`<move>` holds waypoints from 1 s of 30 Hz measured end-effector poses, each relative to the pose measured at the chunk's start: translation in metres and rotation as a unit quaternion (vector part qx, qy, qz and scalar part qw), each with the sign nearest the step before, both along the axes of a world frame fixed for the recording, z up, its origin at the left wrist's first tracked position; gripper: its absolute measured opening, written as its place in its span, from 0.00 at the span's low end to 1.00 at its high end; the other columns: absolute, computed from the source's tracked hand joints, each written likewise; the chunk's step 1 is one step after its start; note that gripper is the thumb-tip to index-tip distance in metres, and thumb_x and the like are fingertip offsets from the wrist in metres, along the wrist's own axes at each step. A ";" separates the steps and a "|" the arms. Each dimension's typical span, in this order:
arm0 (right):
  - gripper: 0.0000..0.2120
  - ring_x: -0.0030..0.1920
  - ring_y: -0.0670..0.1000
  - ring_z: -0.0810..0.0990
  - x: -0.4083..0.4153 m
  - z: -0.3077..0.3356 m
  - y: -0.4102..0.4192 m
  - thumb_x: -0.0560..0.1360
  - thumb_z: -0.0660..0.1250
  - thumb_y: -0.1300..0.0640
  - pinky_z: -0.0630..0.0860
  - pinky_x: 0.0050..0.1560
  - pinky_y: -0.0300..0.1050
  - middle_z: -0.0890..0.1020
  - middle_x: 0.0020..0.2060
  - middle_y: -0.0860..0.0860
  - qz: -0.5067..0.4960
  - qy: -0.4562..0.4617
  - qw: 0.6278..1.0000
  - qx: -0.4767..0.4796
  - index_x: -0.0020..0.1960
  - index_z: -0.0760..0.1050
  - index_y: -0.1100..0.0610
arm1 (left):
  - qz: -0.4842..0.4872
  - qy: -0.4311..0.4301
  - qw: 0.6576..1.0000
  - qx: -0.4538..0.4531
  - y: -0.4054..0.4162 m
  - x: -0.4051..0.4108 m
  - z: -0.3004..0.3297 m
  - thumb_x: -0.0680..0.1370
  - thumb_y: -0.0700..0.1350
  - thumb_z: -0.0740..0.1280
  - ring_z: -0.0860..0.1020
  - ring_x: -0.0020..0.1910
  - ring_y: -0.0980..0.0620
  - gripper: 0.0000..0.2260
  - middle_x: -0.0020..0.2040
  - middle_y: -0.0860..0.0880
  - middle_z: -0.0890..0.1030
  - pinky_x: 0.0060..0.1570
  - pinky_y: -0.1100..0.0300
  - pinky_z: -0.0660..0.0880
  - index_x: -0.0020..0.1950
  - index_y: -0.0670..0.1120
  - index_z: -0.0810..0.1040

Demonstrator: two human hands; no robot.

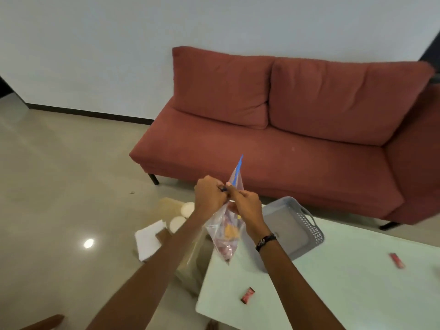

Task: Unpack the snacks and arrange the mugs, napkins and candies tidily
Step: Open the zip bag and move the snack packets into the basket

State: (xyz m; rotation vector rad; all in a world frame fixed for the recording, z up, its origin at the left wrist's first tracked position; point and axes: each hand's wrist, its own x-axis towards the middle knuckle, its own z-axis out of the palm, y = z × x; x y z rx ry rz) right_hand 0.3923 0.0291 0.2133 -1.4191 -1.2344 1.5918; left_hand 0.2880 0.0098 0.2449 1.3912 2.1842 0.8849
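Observation:
A clear zip bag [226, 236] with a blue seal strip hangs in the air over the table's left end, with wrapped snacks in its bottom. My left hand [209, 198] and my right hand [245, 203] both pinch its top edge, close together. Two white mugs [187, 209] [177, 223] stand in an open cardboard box [190, 263] on the floor, beside white napkins [148, 239]. One red candy [247, 295] lies near the table's front, another [396, 260] lies to the right.
A grey plastic tray [309, 229] with slotted sides sits on the pale table [333, 294] behind my right wrist. A red sofa [273, 139] stands beyond the table against the white wall. Tiled floor spreads to the left.

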 end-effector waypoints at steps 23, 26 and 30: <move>0.06 0.38 0.55 0.83 0.233 0.008 -0.054 0.72 0.69 0.63 0.81 0.33 0.39 0.83 0.38 0.60 -0.090 0.010 0.995 -0.041 0.41 0.80 0.67 | -0.029 0.014 0.999 0.002 -0.078 0.239 -0.021 0.73 0.43 0.70 0.73 0.33 0.55 0.08 0.39 0.42 0.85 0.29 0.75 0.62 0.44 0.39 0.84; 0.10 0.39 0.51 0.82 0.233 0.008 -0.062 0.74 0.69 0.58 0.81 0.35 0.37 0.82 0.38 0.56 -0.050 0.016 0.997 -0.061 0.44 0.80 0.67 | -0.023 -0.013 1.000 0.004 -0.075 0.237 -0.018 0.70 0.42 0.73 0.76 0.31 0.54 0.06 0.38 0.41 0.85 0.31 0.74 0.64 0.43 0.39 0.85; 0.07 0.37 0.52 0.82 0.231 0.003 -0.068 0.73 0.69 0.61 0.81 0.34 0.36 0.83 0.40 0.59 -0.056 0.005 0.995 -0.080 0.44 0.80 0.67 | -0.004 -0.072 0.997 -0.024 -0.075 0.233 -0.020 0.66 0.42 0.77 0.80 0.33 0.49 0.08 0.38 0.42 0.85 0.32 0.68 0.71 0.41 0.39 0.85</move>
